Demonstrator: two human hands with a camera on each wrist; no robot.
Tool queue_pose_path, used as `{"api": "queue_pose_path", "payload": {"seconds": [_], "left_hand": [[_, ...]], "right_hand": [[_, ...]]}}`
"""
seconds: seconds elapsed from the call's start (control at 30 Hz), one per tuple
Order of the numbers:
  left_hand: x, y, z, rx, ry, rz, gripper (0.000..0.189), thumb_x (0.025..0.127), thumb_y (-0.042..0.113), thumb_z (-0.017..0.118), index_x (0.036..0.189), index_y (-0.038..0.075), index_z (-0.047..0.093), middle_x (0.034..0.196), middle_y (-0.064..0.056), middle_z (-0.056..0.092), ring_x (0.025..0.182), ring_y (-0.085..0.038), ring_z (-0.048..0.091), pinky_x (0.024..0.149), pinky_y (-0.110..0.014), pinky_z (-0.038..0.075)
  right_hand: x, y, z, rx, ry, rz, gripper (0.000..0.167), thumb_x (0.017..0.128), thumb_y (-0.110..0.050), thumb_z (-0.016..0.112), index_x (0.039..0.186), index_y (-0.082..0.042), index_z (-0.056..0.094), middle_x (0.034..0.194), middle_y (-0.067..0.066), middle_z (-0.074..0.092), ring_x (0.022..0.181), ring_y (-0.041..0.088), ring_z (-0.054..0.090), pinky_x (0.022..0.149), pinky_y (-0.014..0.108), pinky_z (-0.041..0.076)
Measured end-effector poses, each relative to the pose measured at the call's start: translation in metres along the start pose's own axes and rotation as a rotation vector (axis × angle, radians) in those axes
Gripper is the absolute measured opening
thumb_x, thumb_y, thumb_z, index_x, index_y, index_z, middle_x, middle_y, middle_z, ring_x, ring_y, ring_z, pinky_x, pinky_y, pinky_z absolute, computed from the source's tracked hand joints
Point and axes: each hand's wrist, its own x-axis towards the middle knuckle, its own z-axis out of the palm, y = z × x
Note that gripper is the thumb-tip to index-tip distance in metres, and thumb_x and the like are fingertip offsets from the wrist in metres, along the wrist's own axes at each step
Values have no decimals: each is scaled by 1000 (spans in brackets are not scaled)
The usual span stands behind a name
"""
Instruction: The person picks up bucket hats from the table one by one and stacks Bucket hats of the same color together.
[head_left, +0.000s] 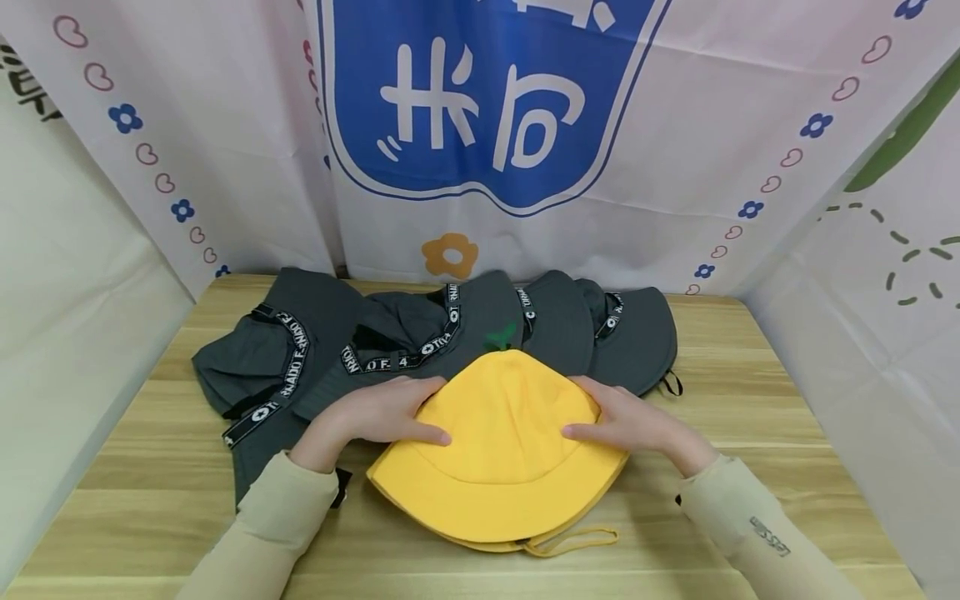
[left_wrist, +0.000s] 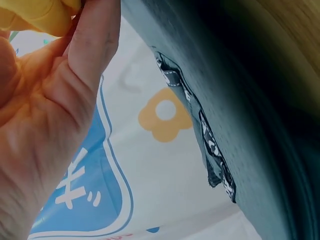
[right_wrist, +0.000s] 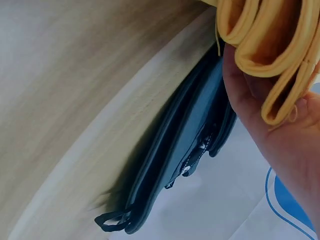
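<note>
Left hand (head_left: 386, 410) grips yellow hat (head_left: 510, 450) at 10 o'clock, right hand (head_left: 632, 422) likewise at 2 (grey hats (head_left: 561, 321) beyond)

The left forearm (head_left: 243, 537) and right forearm (head_left: 768, 533), both in pale beige sleeves (head_left: 296, 496), slant inward from the lower edge of the head view, leaving 2 bare wrists (head_left: 318, 446) past the cuffs. The left hand (head_left: 386, 410) and right hand (head_left: 630, 418) sit level and apart, mirroring each other in a grip. Their 2 thumbs (head_left: 429, 432) point toward each other on the near side; the other fingers curl behind, mostly hidden.
</note>
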Motion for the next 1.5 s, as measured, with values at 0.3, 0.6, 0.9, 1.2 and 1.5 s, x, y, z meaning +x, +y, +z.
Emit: {"api": "queue_pose_path", "payload": {"seconds": [0.3, 0.6, 0.9, 1.2, 1.5], "left_hand": [[10, 10, 12, -42, 30, 11, 60, 89, 46, 73, 131, 8, 52, 96, 3, 64, 81, -7, 61, 74, -26, 51], [13, 28, 22, -56, 15, 22, 82, 91, 45, 71, 153, 8, 31, 131, -7, 62, 112, -13, 62, 96, -36, 51], [11, 52, 40, -116, -67, 115, 121, 81, 40, 83, 162, 20, -4, 168, -4, 16, 153, -16, 22, 123, -44, 28], [20, 74, 73, -82, -21, 158, 117, 85, 28, 81, 161, 24, -7, 169, -7, 5, 154, -20, 21, 121, -40, 32], [41, 100, 109, 91, 88, 269, 88, 92, 27, 73, 160, 22, 18, 168, -11, 0, 149, -24, 34, 110, -29, 45]], "right_hand": [[-10, 9, -4, -4, 18, 10, 74, 88, -52, 71, 146, -13, 45, 121, 2, 67, 99, 11, 60, 90, 33, 50], [-23, 26, -13, -18, 16, 39, 69, 87, -50, 73, 139, -10, 51, 120, 3, 66, 98, 13, 60, 87, 32, 50], [-43, 44, -27, -8, 11, 83, 65, 85, -47, 76, 130, -5, 55, 103, 0, 65, 84, 10, 57, 75, 24, 48], [-67, 64, -42, -59, 43, 101, 70, 84, -47, 78, 130, 0, 55, 107, 3, 67, 89, 9, 59, 77, 24, 50], [-93, 87, -58, -66, 41, 109, 64, 86, -38, 78, 128, 3, 55, 105, 4, 66, 86, 1, 56, 74, 22, 49]]}}
